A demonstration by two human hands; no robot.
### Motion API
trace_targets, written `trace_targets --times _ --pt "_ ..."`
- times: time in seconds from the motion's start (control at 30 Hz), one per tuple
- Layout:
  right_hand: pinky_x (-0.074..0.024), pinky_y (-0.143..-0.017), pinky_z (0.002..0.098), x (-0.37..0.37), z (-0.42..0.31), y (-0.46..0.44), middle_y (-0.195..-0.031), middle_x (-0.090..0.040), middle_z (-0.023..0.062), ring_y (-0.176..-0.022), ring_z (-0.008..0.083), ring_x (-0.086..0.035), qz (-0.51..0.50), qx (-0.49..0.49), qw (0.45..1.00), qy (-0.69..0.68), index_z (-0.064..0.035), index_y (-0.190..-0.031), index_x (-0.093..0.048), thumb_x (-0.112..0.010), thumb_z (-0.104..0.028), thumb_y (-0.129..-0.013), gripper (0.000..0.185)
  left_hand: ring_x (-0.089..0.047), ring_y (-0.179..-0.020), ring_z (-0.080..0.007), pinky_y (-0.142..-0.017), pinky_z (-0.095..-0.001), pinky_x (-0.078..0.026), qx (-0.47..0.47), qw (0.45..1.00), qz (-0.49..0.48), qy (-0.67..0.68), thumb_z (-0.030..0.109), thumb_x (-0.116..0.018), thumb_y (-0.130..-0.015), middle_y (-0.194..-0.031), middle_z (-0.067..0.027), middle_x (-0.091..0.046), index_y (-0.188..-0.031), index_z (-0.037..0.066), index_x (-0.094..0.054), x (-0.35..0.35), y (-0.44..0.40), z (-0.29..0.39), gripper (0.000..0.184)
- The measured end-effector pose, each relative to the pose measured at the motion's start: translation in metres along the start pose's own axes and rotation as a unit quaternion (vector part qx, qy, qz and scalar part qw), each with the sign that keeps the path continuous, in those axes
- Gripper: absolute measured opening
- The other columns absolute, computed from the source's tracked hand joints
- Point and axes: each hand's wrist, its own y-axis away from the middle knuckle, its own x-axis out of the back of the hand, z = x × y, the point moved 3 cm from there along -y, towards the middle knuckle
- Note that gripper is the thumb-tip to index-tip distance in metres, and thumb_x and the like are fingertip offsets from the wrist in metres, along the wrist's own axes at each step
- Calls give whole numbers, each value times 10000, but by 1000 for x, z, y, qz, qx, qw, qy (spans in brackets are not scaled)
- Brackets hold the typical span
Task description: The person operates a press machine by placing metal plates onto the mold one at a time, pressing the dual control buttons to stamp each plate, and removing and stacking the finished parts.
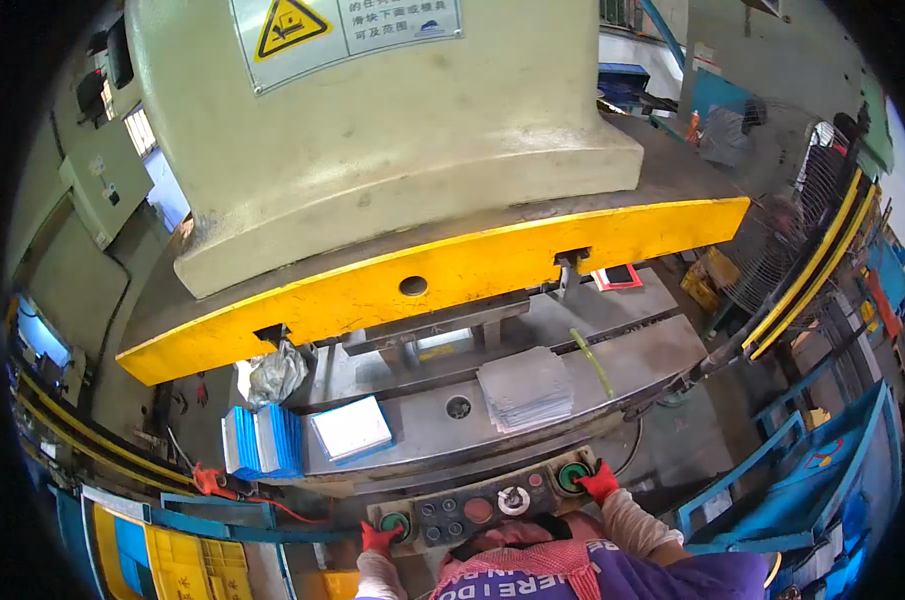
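Left hand: in a red glove [379, 538], at the left green button [395, 527] on the near control panel [429, 553]; fingers bent by the button's rim – whether they press or only rest, I cannot tell
Right hand: in a red glove [600, 482], at the right green button [573, 478]; fingers reach over its edge; how firmly they bear on it cannot be told
Button risk: an unintended push on both could perhaps set the press going, if these are its controls; a glove slipping off a rim could spoil a push
Yellow beam: the wide yellow beam [492, 252] hangs over the far part of the press bed [427, 420]; a hand put beneath it could be crushed if it came down
Grey plates: the stack [527, 388] lies right of centre on the bed, its edges uneven; a knock or tremor could slide the top ones
Blue-edged stacks: the white-topped pile [352, 430] lies left of centre, with upright pieces [262, 442] left of it, near the bed's edge; a bump could tip these towards the floor
Loose things: a plastic bag [275, 375] at the left and a greenish strip [590, 362] at the right; either could stray under the beam if pushed far
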Motion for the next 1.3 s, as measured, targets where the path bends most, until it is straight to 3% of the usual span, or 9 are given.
trace_targets --times 0.27,0.37,0.5,0.6,0.67,0.7,0.77,1.0,1.3 --pt "-433 -976 387 -14 31 -28 -1274 -520 258 -1201 356 -505 -24 15 999 37 72 -1356 -336 -865 -492 -512 1144 -275 -1379 -325 -1101 -391 -306 -10 998 -22 60 473 -927 -390 -1478 -261 -255 -1463 -24 -129 -8 -32 -33 1427" --pt "-440 -959 343 -38 84 -71 -1245 -543 233 -1167 300 -531 -91 39 993 -57 77 -1335 -377 -883 -357 -570 1015 -267 -1383 -319 -1111 -391 -287 -38 992 -27 115 471 -922 -412 -1482 -256 -248 -1465 -20 -132 -6 -8 -17 1405" --pt "-441 -956 352 31 -8 3 -1251 -534 242 -1167 305 -528 -85 26 985 -150 91 -1355 -330 -803 -368 -698 931 -259 -1379 -341 -1121 -408 -259 -54 988 31 140 469 -893 -500 -1477 -273 -237 -1455 -41 -149 -5 -4 -20 1314" --pt "-390 -1012 361 70 -48 13 -1304 -493 261 -1212 324 -492 132 86 981 -116 77 -1369 -344 -757 -306 -761 829 -244 -1371 -393 -1128 -448 -221 -59 945 317 -54 460 -864 -561 -1473 -278 -241 -1443 -55 -181 32 123 101 1228" --pt "-334 -1059 362 104 -100 27 -1351 -455 252 -1265 318 -441 227 239 940 -87 63 -1372 -359 -737 -233 -775 766 -200 -1384 -399 -1136 -453 -170 -327 815 454 -149 482 -802 -643 -1473 -277 -241 -1460 -24 -175 39 186 177 1148" --pt "-314 -1073 366 118 -132 35 -1368 -439 242 -1281 318 -422 246 265 931 -54 56 -1376 -356 -730 -199 -773 755 -184 -1384 -419 -1131 -494 -140 -383 827 388 -138 476 -802 -638 -1467 -282 -245 -1445 -44 -202 33 205 220 1133" --pt "-281 -1092 379 131 -214 54 -1405 -404 217 -1308 323 -382 241 329 912 -39 38 -1390 -344 -716 -150 -771 746 -258 -1338 -457 -1084 -579 -176 -631 686 309 -185 474 -782 -662 -1447 -277 -286 -1384 1 -343 17 240 318 968" --pt "-240 -1106 421 141 -305 107 -1436 -360 190 -1347 345 -305 227 469 853 42 -21 -1427 -311 -675 -110 -799 732 -292 -1314 -427 -1085 -555 -195 -600 746 71 -278 497 -714 -691 -1410 -210 -365 -1359 103 -412 -53 193 415 833" --pt "-226 -1117 392 140 -253 100 -1437 -378 163 -1346 297 -328 193 398 895 -65 -7 -1411 -340 -623 -7 -811 662 -327 -1295 -410 -1078 -549 -232 -629 703 164 -289 278 -708 -681 -1338 -212 -420 -925 75 -585 -77 193 461 340"
